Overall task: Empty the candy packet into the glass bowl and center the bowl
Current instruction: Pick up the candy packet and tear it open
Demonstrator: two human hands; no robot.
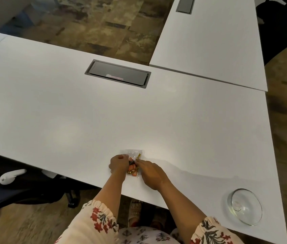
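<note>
A small clear candy packet (132, 162) with red and gold wrapped sweets lies on the white table (86, 120) near its front edge. My left hand (119, 164) pinches the packet's left side. My right hand (150, 173) grips its right side with the fingertips at the middle. The sweets are still inside the packet. An empty glass bowl (244, 206) stands on the table's near right corner, well apart from both hands.
A grey cable hatch (118, 73) is set into the table at the back centre. A second white table (209, 41) adjoins at the far right. A black office chair (16, 187) stands below the table's left front edge.
</note>
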